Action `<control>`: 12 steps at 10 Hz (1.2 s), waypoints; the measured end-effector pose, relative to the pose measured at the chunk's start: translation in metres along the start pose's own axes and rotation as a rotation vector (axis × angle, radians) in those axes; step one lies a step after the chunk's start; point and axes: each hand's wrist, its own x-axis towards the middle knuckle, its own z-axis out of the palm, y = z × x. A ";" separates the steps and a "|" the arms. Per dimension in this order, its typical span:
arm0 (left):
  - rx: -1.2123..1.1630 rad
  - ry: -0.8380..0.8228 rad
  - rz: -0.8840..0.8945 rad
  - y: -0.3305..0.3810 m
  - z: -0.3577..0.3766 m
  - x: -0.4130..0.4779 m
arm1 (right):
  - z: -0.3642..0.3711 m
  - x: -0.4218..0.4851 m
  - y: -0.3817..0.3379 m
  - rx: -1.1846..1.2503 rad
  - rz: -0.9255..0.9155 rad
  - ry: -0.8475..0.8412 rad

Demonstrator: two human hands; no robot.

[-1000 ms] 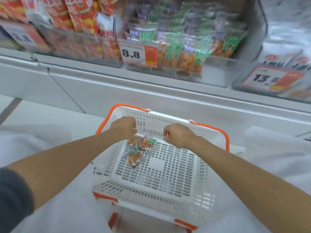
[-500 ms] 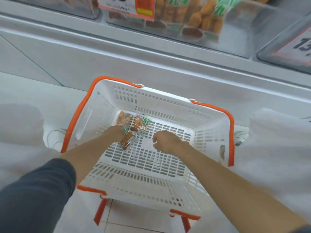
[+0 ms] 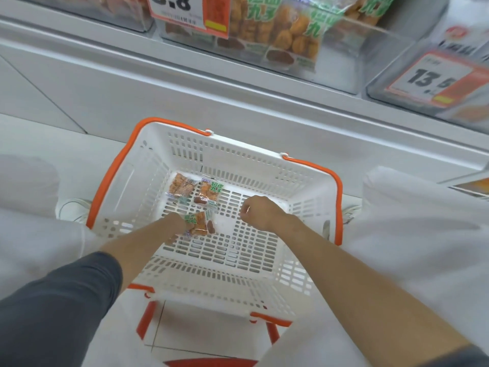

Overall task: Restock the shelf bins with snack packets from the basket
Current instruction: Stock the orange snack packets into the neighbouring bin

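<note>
Pick-up step: my left hand [image 3: 177, 229] pinches one snack packet [image 3: 201, 224] off the basket [image 3: 238, 151] floor, right hand [image 3: 260, 213] curled, seemingly empty, two more packets [image 3: 181, 188] lying beyond; next, a lift to the shelf bin [image 3: 349, 70] overhead.

Probably a shop: price tags [image 3: 428, 82], shelf bins [image 3: 352, 70].

Price tag [image 3: 185, 14] showing cropped "8.8" well above L fingers [image 3: 188, 229], second tag [image 3: 434, 78] reading "13.5" up-right of R fingers [image 3: 244, 210], green Chinese chars showing on pkt [image 3: 200, 224] at L fingers, unreadable.
</note>
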 end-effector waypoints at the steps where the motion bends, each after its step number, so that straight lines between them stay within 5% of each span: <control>1: -0.098 -0.052 -0.019 -0.023 0.020 0.061 | 0.007 -0.006 0.006 0.009 0.026 -0.011; 3: -0.278 -0.151 -0.114 -0.001 0.017 0.005 | 0.023 -0.003 0.020 -0.025 0.074 -0.084; 4: -0.166 -0.151 -0.086 0.014 0.018 -0.010 | 0.020 0.001 0.022 -0.027 0.080 -0.085; 7: 0.357 -0.213 0.329 0.112 -0.057 -0.133 | -0.058 -0.005 -0.013 0.124 -0.026 0.026; 9: -0.033 -0.135 0.666 0.145 -0.126 -0.229 | -0.141 -0.080 -0.041 0.307 -0.088 -0.315; 11: -0.303 -0.196 0.895 0.159 -0.135 -0.267 | -0.156 -0.122 -0.059 0.702 -0.270 0.054; 12: -0.303 -0.016 0.974 0.162 -0.138 -0.268 | -0.159 -0.117 -0.071 0.759 -0.242 0.147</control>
